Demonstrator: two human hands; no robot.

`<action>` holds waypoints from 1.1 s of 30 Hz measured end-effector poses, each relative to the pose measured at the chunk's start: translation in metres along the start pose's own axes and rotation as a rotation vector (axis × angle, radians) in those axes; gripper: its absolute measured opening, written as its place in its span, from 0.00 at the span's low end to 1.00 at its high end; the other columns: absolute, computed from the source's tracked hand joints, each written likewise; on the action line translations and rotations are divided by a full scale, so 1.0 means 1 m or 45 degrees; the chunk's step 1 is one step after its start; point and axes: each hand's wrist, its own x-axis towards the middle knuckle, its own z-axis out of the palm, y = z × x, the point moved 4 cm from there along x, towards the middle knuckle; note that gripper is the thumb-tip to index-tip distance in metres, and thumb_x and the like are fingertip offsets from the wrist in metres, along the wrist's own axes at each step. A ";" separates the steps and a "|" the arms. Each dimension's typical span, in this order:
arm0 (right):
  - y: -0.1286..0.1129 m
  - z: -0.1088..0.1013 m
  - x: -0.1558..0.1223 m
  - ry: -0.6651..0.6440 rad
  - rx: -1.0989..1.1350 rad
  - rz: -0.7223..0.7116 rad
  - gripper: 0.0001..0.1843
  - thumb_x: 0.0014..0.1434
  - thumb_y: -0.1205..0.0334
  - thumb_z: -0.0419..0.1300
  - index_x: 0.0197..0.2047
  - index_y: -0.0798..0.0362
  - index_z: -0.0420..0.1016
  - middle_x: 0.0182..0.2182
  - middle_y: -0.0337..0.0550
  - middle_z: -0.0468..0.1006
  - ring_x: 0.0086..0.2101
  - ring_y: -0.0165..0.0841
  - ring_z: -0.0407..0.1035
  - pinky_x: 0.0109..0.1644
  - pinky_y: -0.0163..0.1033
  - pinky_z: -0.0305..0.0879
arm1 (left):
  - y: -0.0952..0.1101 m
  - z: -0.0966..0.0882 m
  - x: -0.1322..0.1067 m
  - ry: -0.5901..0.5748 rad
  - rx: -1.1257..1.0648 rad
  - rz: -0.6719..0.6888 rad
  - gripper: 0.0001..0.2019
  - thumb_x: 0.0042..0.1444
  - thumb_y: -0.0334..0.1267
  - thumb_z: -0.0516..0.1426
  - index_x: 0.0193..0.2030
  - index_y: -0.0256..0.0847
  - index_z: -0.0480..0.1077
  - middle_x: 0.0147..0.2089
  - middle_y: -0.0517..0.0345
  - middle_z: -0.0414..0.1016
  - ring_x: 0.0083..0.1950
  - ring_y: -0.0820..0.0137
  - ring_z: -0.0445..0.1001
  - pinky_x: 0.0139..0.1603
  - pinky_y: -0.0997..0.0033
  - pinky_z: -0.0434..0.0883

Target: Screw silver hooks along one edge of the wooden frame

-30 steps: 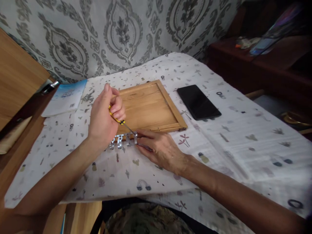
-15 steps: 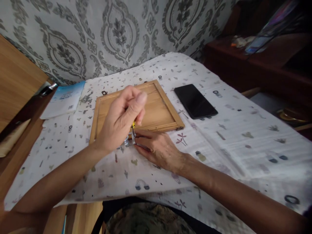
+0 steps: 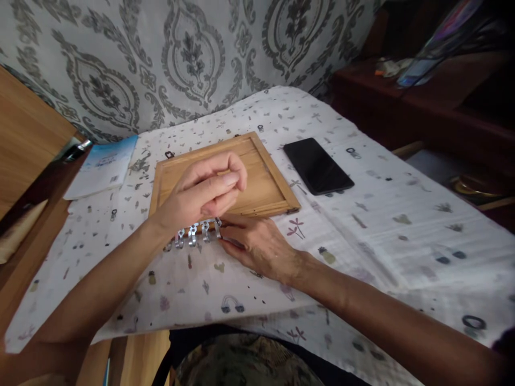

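A small metal hook rail lies along the near edge of a framed wooden panel on the patterned tablecloth. My left hand hovers just above the rail. Its fingers are curled in a pinch, and whatever they hold is hidden inside them. My right hand lies low on the cloth with its fingertips pressed on the rail's right end, holding it against the panel.
A black phone lies right of the panel. At the far left, a light blue booklet sits beside a wooden board. A patterned curtain hangs behind the table, and dark furniture stands at the right.
My left hand gripped a yellow screwdriver with its tip at the rail's right end. It then swung over the rail and now curls lower, hiding the tool. My right hand stayed put.
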 end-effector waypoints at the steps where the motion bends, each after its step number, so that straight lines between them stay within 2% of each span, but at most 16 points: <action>1: 0.000 0.000 0.000 -0.002 0.000 0.001 0.08 0.66 0.64 0.59 0.41 0.53 0.80 0.43 0.44 0.82 0.38 0.33 0.76 0.39 0.36 0.66 | 0.000 -0.001 -0.001 0.093 0.059 0.037 0.12 0.64 0.46 0.57 0.34 0.41 0.68 0.17 0.68 0.55 0.18 0.78 0.52 0.20 0.76 0.54; 4: 0.000 0.000 0.000 -0.011 0.007 0.005 0.09 0.67 0.63 0.58 0.42 0.52 0.81 0.44 0.44 0.81 0.38 0.32 0.75 0.39 0.35 0.66 | 0.000 0.000 -0.008 0.444 0.197 0.153 0.12 0.65 0.48 0.56 0.36 0.42 0.67 0.24 0.63 0.65 0.26 0.74 0.64 0.29 0.73 0.65; 6: 0.001 0.000 0.000 -0.011 0.014 0.015 0.09 0.67 0.63 0.58 0.42 0.52 0.81 0.44 0.44 0.81 0.37 0.32 0.75 0.38 0.35 0.65 | -0.001 0.003 -0.012 0.604 0.149 0.164 0.11 0.65 0.46 0.57 0.36 0.43 0.66 0.24 0.64 0.62 0.25 0.75 0.62 0.28 0.74 0.64; 8: 0.001 0.000 0.000 -0.010 0.021 0.025 0.09 0.67 0.62 0.59 0.42 0.52 0.81 0.43 0.45 0.81 0.37 0.32 0.75 0.37 0.35 0.65 | -0.001 0.005 -0.013 0.660 0.036 0.169 0.10 0.64 0.45 0.58 0.34 0.44 0.65 0.21 0.68 0.55 0.21 0.77 0.54 0.22 0.75 0.57; 10: 0.001 0.000 0.000 -0.009 0.024 0.029 0.08 0.66 0.63 0.59 0.42 0.51 0.81 0.44 0.44 0.81 0.37 0.32 0.75 0.37 0.34 0.65 | -0.001 0.005 -0.010 0.574 -0.064 0.187 0.11 0.63 0.45 0.59 0.33 0.44 0.64 0.18 0.71 0.47 0.17 0.79 0.46 0.18 0.76 0.49; 13: 0.000 0.000 0.000 -0.006 0.016 0.037 0.07 0.66 0.63 0.60 0.43 0.51 0.81 0.43 0.44 0.81 0.37 0.32 0.75 0.38 0.34 0.65 | -0.002 0.003 -0.003 0.199 -0.130 0.082 0.13 0.61 0.47 0.59 0.32 0.43 0.66 0.15 0.73 0.42 0.15 0.81 0.39 0.16 0.78 0.45; 15: 0.000 -0.001 0.000 -0.009 0.012 0.041 0.07 0.66 0.63 0.60 0.43 0.51 0.81 0.43 0.44 0.81 0.37 0.32 0.75 0.38 0.35 0.65 | -0.004 0.002 -0.001 0.045 -0.118 -0.004 0.12 0.61 0.45 0.59 0.31 0.41 0.67 0.15 0.73 0.44 0.15 0.81 0.40 0.17 0.78 0.45; 17: 0.000 -0.001 0.000 -0.017 0.014 0.038 0.08 0.66 0.64 0.60 0.42 0.52 0.81 0.43 0.44 0.81 0.37 0.32 0.75 0.38 0.35 0.65 | -0.004 -0.002 -0.001 0.137 -0.041 0.038 0.11 0.63 0.44 0.58 0.32 0.41 0.67 0.16 0.70 0.50 0.16 0.80 0.47 0.18 0.78 0.50; 20: 0.000 -0.001 0.001 -0.027 0.020 0.025 0.08 0.66 0.64 0.59 0.42 0.52 0.81 0.43 0.44 0.81 0.38 0.32 0.75 0.38 0.35 0.65 | -0.001 -0.002 -0.006 0.487 0.102 0.151 0.11 0.65 0.45 0.56 0.34 0.42 0.67 0.22 0.65 0.62 0.22 0.76 0.61 0.24 0.75 0.62; 22: 0.001 0.000 0.000 -0.025 0.023 0.021 0.08 0.66 0.63 0.59 0.42 0.52 0.81 0.43 0.44 0.81 0.38 0.32 0.75 0.37 0.35 0.64 | -0.002 0.001 -0.009 0.648 0.075 0.148 0.11 0.64 0.44 0.58 0.33 0.42 0.66 0.23 0.65 0.61 0.24 0.77 0.61 0.25 0.76 0.62; 23: 0.001 0.000 0.000 -0.021 0.024 0.022 0.08 0.66 0.63 0.59 0.42 0.52 0.81 0.43 0.44 0.81 0.37 0.32 0.75 0.37 0.35 0.64 | -0.002 0.003 -0.010 0.680 0.024 0.147 0.11 0.63 0.43 0.59 0.32 0.43 0.65 0.23 0.66 0.59 0.22 0.77 0.58 0.23 0.76 0.60; 25: 0.001 0.000 0.000 -0.010 0.027 0.024 0.08 0.66 0.63 0.59 0.42 0.51 0.81 0.42 0.44 0.81 0.37 0.32 0.75 0.37 0.35 0.64 | -0.002 0.003 -0.008 0.629 -0.086 0.174 0.11 0.62 0.43 0.59 0.31 0.43 0.65 0.19 0.69 0.52 0.18 0.79 0.49 0.19 0.78 0.51; 28: 0.001 0.000 -0.001 0.001 0.028 0.028 0.09 0.66 0.63 0.59 0.43 0.51 0.81 0.42 0.44 0.81 0.37 0.32 0.75 0.37 0.35 0.65 | -0.002 -0.001 -0.002 0.303 -0.167 0.145 0.12 0.63 0.45 0.58 0.30 0.42 0.66 0.16 0.73 0.42 0.16 0.81 0.38 0.16 0.79 0.45; 30: 0.001 0.000 0.000 0.003 0.025 0.030 0.09 0.66 0.63 0.59 0.42 0.51 0.81 0.43 0.44 0.81 0.37 0.32 0.75 0.37 0.35 0.65 | -0.005 -0.007 0.001 0.152 -0.173 0.075 0.12 0.62 0.42 0.58 0.29 0.41 0.66 0.15 0.74 0.41 0.15 0.82 0.37 0.16 0.79 0.45; 31: 0.001 0.000 0.000 0.002 0.024 0.031 0.09 0.66 0.63 0.59 0.42 0.51 0.81 0.43 0.44 0.81 0.37 0.32 0.75 0.37 0.35 0.65 | -0.005 -0.010 0.001 0.152 -0.162 0.062 0.11 0.61 0.41 0.58 0.29 0.40 0.66 0.15 0.73 0.43 0.15 0.82 0.38 0.16 0.79 0.47; 33: 0.001 0.000 0.000 -0.005 0.022 0.033 0.09 0.66 0.63 0.58 0.42 0.51 0.81 0.43 0.44 0.81 0.37 0.32 0.75 0.37 0.36 0.66 | -0.005 -0.014 0.000 0.297 -0.092 0.103 0.09 0.62 0.39 0.57 0.31 0.41 0.67 0.15 0.70 0.52 0.15 0.80 0.47 0.17 0.79 0.53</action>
